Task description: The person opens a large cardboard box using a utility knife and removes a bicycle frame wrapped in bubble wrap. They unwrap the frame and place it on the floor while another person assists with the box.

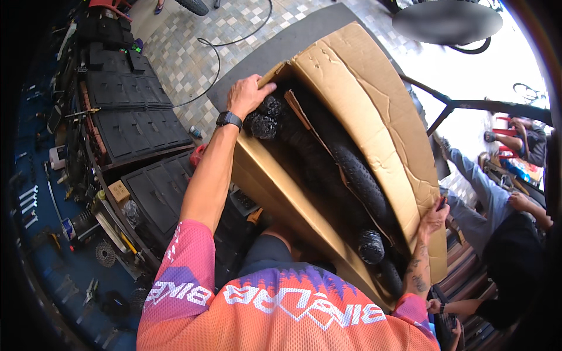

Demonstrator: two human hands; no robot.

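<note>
A tall open cardboard box (366, 117) stands in front of me, tilted across the view. My left hand (249, 95), with a dark watch on the wrist, is closed on the box's far left corner. At the outer edge of the raised right flap is my right hand (432, 221), its fingers closed. A small dark thing (442, 203) sticks out of them, too small to name. Inside the box lies a knobby black bicycle tire (358, 169) beside a cardboard divider (307, 126). Black plastic-wrapped bundles (371, 247) sit at both ends. The box's bottom is hidden.
Black lidded bins (132, 88) line the left, beside a blue tool wall (35, 257). A cable (218, 55) crosses the tiled floor (175, 44). Under the box lies a grey mat (319, 26). A person in a black shirt (515, 263) is close at right; another sits farther back.
</note>
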